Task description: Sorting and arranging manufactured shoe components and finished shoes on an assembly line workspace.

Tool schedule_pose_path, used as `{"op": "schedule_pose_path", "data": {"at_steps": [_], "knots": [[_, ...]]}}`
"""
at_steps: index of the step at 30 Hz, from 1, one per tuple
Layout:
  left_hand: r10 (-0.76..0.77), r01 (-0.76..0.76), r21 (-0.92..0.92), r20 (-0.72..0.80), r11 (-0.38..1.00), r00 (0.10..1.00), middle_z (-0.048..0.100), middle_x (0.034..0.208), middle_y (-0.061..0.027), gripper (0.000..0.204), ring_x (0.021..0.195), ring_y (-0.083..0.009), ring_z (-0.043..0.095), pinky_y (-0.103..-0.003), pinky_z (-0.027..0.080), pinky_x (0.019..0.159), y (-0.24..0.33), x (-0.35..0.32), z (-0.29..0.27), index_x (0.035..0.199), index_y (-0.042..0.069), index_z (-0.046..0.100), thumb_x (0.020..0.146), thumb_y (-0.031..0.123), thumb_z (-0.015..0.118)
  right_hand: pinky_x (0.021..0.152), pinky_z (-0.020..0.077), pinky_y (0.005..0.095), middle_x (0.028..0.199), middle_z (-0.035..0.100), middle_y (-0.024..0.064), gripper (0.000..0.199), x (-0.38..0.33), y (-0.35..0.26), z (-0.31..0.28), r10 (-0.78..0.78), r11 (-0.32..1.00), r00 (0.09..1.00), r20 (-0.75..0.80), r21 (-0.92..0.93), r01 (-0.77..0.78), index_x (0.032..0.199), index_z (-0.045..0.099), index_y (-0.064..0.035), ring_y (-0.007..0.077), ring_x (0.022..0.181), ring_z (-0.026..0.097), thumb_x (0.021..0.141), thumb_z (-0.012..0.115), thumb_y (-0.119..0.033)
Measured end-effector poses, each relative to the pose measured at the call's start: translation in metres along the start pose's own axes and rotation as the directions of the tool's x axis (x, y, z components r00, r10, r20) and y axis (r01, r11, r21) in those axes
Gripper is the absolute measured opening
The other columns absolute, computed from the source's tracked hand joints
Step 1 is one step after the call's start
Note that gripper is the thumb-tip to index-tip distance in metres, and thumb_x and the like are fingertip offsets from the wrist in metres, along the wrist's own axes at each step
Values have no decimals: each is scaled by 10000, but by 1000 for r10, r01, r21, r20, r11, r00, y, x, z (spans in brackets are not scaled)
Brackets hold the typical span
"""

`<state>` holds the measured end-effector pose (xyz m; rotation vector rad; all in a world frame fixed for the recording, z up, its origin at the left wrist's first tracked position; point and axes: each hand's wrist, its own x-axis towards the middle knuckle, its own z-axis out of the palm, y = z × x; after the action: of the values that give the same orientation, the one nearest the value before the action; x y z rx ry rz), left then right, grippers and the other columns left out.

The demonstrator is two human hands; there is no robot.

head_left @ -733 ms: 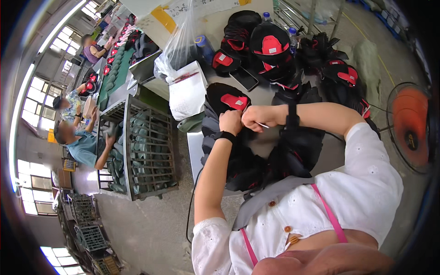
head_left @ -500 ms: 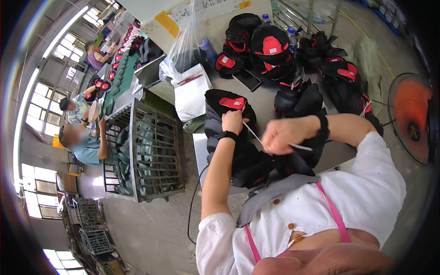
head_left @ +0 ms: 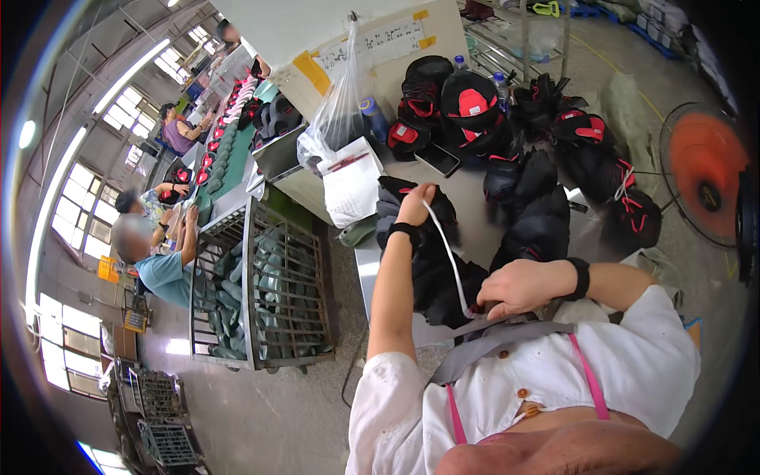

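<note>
Between my hands runs a white shoelace [head_left: 451, 255]. My left hand [head_left: 415, 207] is closed, pinching its upper end over a black shoe part with a bit of red. Lower down, by the front of the table, my right hand [head_left: 522, 289] has its fingers bent together at the lace's lower end; the fingertips are partly hidden. Beneath the lace lies a black shoe [head_left: 443, 289], its outline blending into the dark pieces around it. Just right of it is a row of black shoe uppers [head_left: 532, 218].
Farther back stand black-and-red shoes [head_left: 473, 99], a phone [head_left: 437, 159], a notebook [head_left: 352, 194] and a plastic bag [head_left: 336, 119]. An orange fan [head_left: 704, 174] stands right. Left is a metal cage cart [head_left: 253, 285] of green shoe lasts; co-workers sit along a green conveyor [head_left: 229, 154].
My right hand has come down and toward me, now at the lace's lower end. My left hand keeps the upper end. The view has shifted slightly.
</note>
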<state>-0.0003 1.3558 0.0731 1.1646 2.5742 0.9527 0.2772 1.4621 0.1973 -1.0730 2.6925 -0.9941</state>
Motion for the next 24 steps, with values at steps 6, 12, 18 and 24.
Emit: {"op": "schedule_pose_path", "data": {"at_steps": [6, 12, 18, 24], "knots": [[-161, 50, -776, -68, 629, 985, 602, 1047, -112, 347, 962, -201, 559, -300, 436, 782, 11, -108, -65, 1008, -6, 573, 921, 270, 382, 937, 342, 426, 1164, 464, 132, 511, -88, 24, 87, 437, 809, 870, -228, -323, -491, 1065, 543, -61, 337, 1184, 346, 660, 689, -336], [-854, -82, -968, 169, -238, 491, 432, 1150, -112, 416, 928, -245, 507, -304, 444, 718, -84, -234, -56, 1174, 10, 368, 870, 279, 458, 983, 196, 558, 1388, 220, 127, 703, -103, 9, 119, 520, 413, 448, -727, -246, -877, 1249, 412, -141, 365, 1292, 156, 610, 705, -151], [-347, -32, -843, -255, 536, 902, 442, 1163, -120, 428, 1009, -218, 485, -302, 417, 782, 67, -239, 16, 1223, 26, 353, 841, 154, 497, 988, 244, 462, 1318, 269, 170, 1020, -134, 29, 137, 503, 287, -22, -864, 191, -938, 1348, 215, -98, 362, 1226, 253, 534, 805, -270], [177, 27, -731, 201, 681, 963, 262, 1357, -234, 658, 1213, -294, 354, -336, 343, 953, 111, -216, 120, 1322, -49, 195, 779, 53, 553, 998, 276, 371, 1286, 309, 177, 969, -133, 43, 216, 519, 597, -312, -796, 598, -535, 1316, 198, -4, 298, 1197, 322, 581, 804, -177]]}}
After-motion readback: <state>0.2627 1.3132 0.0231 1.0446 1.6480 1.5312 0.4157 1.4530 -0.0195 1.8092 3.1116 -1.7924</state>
